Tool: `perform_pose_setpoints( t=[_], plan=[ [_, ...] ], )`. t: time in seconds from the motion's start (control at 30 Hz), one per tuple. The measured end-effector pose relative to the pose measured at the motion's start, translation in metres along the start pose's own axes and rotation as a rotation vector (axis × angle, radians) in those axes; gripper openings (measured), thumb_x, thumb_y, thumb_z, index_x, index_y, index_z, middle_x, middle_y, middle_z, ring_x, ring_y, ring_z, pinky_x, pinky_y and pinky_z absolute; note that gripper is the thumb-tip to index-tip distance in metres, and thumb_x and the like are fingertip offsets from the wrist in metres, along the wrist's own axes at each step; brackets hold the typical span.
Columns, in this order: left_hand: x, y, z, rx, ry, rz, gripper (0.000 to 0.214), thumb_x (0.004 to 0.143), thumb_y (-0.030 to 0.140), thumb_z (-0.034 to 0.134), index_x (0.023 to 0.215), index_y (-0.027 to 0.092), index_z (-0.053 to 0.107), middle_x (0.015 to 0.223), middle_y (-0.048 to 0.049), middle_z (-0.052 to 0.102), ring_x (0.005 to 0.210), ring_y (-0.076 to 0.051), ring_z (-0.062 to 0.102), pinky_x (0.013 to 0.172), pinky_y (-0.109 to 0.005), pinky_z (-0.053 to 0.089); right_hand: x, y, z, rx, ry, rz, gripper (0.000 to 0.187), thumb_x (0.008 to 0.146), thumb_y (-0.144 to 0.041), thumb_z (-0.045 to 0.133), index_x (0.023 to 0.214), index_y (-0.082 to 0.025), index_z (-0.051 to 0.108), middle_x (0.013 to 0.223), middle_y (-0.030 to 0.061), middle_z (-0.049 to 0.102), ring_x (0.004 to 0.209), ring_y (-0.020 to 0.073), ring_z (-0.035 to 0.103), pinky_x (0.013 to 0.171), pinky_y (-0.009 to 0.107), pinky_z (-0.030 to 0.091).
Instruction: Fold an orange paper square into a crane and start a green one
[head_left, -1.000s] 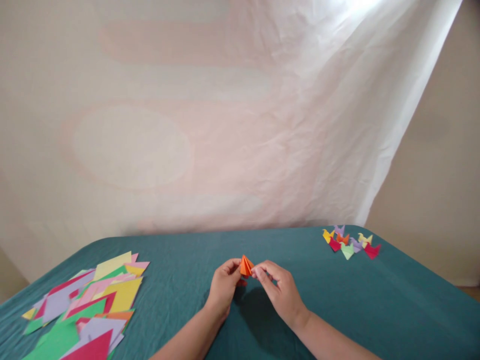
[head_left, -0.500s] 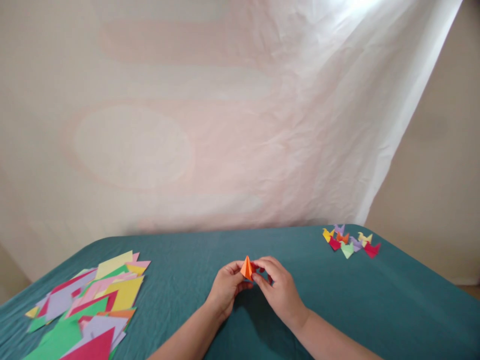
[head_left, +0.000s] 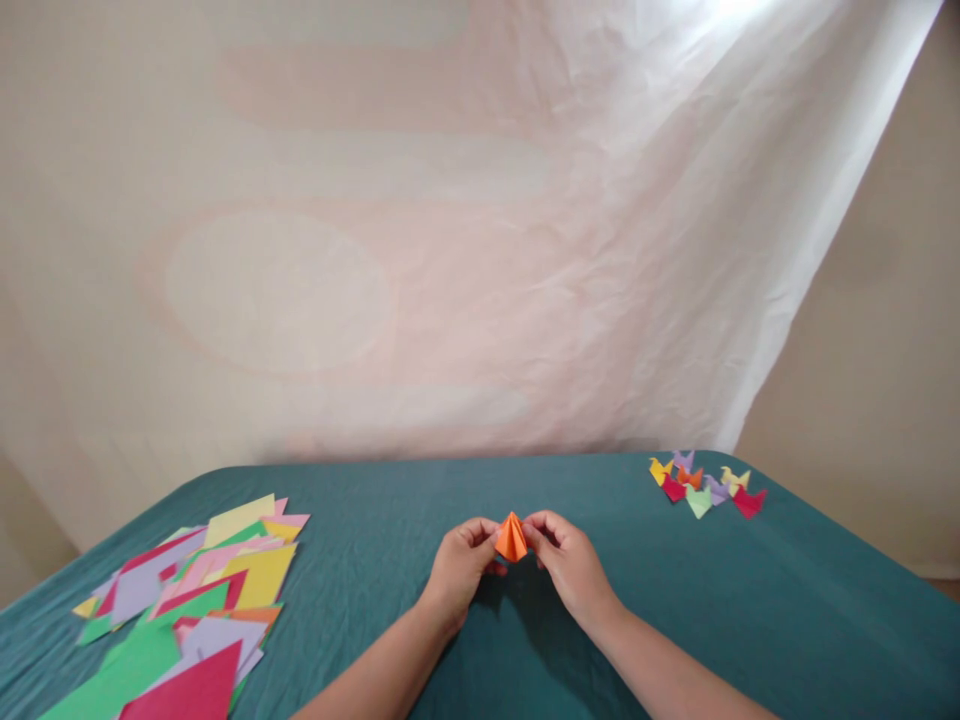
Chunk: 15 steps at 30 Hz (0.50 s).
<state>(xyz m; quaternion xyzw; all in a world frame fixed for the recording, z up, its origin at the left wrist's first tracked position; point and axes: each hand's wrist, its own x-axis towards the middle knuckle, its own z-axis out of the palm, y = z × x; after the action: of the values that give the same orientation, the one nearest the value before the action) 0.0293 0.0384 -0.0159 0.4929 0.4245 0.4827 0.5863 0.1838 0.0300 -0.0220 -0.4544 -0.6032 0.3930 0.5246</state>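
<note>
A small folded piece of orange origami paper (head_left: 512, 540) is held up between my two hands, its pleats spread like a fan with the point at the top. My left hand (head_left: 463, 565) pinches its left edge between thumb and fingers. On the opposite edge, the thumb and index finger of my right hand (head_left: 568, 560) are closed on the same paper. Both hands are just above the green cloth, over their own shadows. Some fingertips are hidden behind the paper.
To the left, loose sheets of coloured paper (head_left: 259, 578) lie in an overlapping spread. Several finished paper birds (head_left: 699, 500) in mixed colours stand grouped at the back right of the green-covered table (head_left: 360, 600). A pale cloth (head_left: 450, 250) hangs behind.
The orange paper has opened from a narrow cone into a wider fan. My right hand has shifted from the paper's front to its right edge. The whole view has moved slightly.
</note>
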Motion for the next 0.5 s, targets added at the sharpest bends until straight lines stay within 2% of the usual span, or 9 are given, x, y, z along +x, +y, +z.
perform_pose_setpoints(
  t=[0.17,0.37,0.43,0.5],
  plan=[
    [0.0016,-0.0016,-0.0012,0.003,0.003,-0.008,0.029,0.065,0.042,0.071,0.069,0.015,0.063,0.066,-0.0016,0.062,0.058,-0.011,0.056,0.053,-0.019,0.045,0.0016,0.0045,-0.0001,0.053,-0.024,0.029,0.032,0.082,-0.050,0.055,0.076,-0.019,0.060,0.060,-0.0028,0.052,0.051,0.0127,0.044,0.049,0.023,0.034],
    [0.0019,-0.0036,-0.0030,-0.012,-0.017,-0.013,0.026,0.072,0.041,0.066,0.075,0.015,0.064,0.070,-0.0015,0.064,0.059,-0.011,0.056,0.054,-0.020,0.045,0.0032,0.0030,-0.0008,0.093,-0.038,0.021,0.025,0.081,-0.043,0.060,0.076,-0.019,0.059,0.065,-0.0011,0.057,0.060,0.0151,0.051,0.056,0.024,0.038],
    [0.0024,-0.0040,-0.0039,-0.006,-0.019,-0.004,0.025,0.073,0.040,0.064,0.075,0.015,0.063,0.069,-0.0010,0.063,0.059,-0.011,0.056,0.054,-0.020,0.045,0.0028,0.0015,-0.0012,0.106,-0.034,0.001,0.021,0.082,-0.040,0.059,0.086,-0.019,0.060,0.066,-0.0014,0.058,0.060,0.0155,0.052,0.056,0.025,0.039],
    [0.0037,-0.0044,-0.0050,0.014,-0.014,0.012,0.021,0.072,0.036,0.065,0.073,0.015,0.063,0.066,0.0002,0.061,0.056,-0.010,0.054,0.053,-0.020,0.044,0.0016,-0.0011,-0.0021,0.083,-0.044,-0.039,0.026,0.083,-0.036,0.058,0.104,-0.021,0.058,0.069,-0.0017,0.059,0.061,0.0156,0.053,0.059,0.026,0.040]
  ],
)
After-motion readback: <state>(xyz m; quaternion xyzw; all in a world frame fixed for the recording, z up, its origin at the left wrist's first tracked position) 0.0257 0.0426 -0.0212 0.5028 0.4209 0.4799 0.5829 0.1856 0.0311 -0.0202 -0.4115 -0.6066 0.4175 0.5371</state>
